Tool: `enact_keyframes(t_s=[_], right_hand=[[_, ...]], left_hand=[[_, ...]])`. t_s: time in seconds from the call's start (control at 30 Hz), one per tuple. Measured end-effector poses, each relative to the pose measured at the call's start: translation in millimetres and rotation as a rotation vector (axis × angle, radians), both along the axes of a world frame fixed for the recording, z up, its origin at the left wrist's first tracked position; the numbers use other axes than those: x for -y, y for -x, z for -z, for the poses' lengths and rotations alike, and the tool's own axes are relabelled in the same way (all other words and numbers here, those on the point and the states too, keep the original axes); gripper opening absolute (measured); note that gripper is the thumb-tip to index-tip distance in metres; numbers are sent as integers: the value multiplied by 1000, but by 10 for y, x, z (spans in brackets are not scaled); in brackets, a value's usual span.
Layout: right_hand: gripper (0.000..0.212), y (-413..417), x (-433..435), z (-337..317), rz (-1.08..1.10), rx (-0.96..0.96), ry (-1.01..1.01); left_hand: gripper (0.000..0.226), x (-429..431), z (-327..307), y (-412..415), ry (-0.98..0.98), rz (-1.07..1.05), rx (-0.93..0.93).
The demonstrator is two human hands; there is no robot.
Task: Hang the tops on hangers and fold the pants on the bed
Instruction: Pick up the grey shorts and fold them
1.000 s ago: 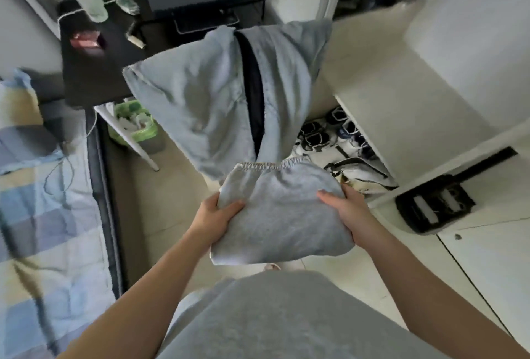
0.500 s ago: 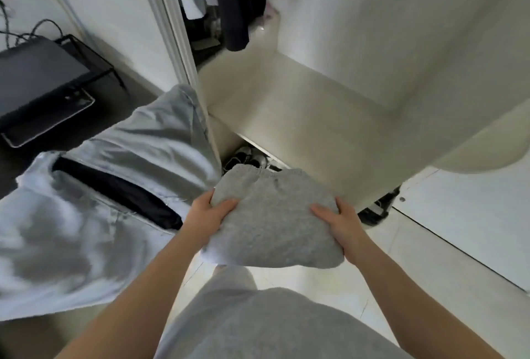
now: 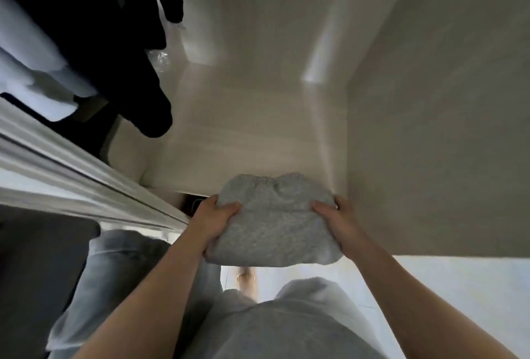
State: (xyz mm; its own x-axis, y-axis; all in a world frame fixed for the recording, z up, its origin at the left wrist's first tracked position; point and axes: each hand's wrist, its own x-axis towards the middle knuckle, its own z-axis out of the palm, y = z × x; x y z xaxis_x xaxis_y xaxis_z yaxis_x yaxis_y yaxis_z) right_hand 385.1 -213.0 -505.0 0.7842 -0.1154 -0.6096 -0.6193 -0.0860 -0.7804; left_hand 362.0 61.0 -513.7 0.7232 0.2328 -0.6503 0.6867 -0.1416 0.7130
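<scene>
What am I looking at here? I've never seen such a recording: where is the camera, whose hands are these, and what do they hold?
No machine here: a person wears one camera on the head, looking down at their own arms. The left hand and right hand grip folded grey pants by the sides, fingers curled round them, at the front of a pale wardrobe shelf. Dark clothes hang at upper left; another grey garment hangs beside the left arm.

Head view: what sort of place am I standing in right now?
Probably a built-in wardrobe: dark clothes hang at upper left, a sliding-door frame runs along the left, and a pale shelf lies ahead, in front of which the left hand and right hand grip folded grey pants.
</scene>
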Motion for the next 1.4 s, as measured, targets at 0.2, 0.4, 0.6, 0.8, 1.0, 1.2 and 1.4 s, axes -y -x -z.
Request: enact_keyframes(t_s=[0.2, 0.4, 0.6, 0.8, 1.0, 1.2, 1.4], right_hand=[[14, -470, 3, 131, 132, 98, 150], [24, -775, 200, 549, 166, 160, 425], [64, -584, 221, 1079, -366, 35, 855], [69, -355, 126, 1478, -662, 61, 1045], [67, -389, 62, 1693, -633, 95, 1092], [69, -821, 43, 1795, -590, 136, 1155], [72, -1606, 103, 1905, -519, 162, 1201]], left_hand=[[24, 108, 229, -811, -137, 198, 96], [38, 378, 625, -1307, -164, 328, 175], [60, 437, 1062, -1132, -575, 578, 146], [62, 603, 1407, -854, -803, 812, 485], [60, 690, 1722, -897, -901, 929, 615], [61, 758, 1777, -1328, -947, 909, 605], [64, 858, 1801, -2092, -1012, 883, 618]])
